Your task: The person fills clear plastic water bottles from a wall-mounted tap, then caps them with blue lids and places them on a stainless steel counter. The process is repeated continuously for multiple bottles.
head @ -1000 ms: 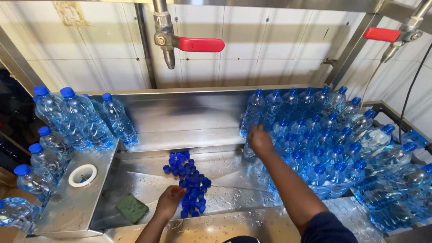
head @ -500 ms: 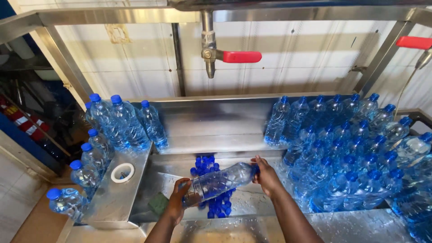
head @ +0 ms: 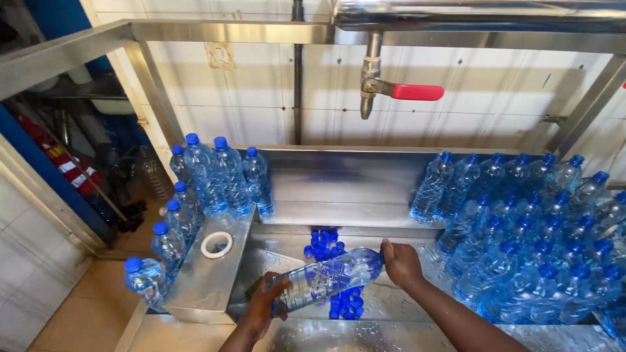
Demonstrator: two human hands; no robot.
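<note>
Over the sink, bottle lies sideways, long axis running lower-left to upper-right, left hand clamped on its base, right hand closed on the neck end, above loose caps

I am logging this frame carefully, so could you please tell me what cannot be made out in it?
- Head view: the bottle covers most of the loose blue caps, so no count.
- Left hand: its fingers are behind the bottle's base.
- Right hand covers the bottle's neck; capped or not, unclear.
- Bottle stack: cut by the right edge.
</note>
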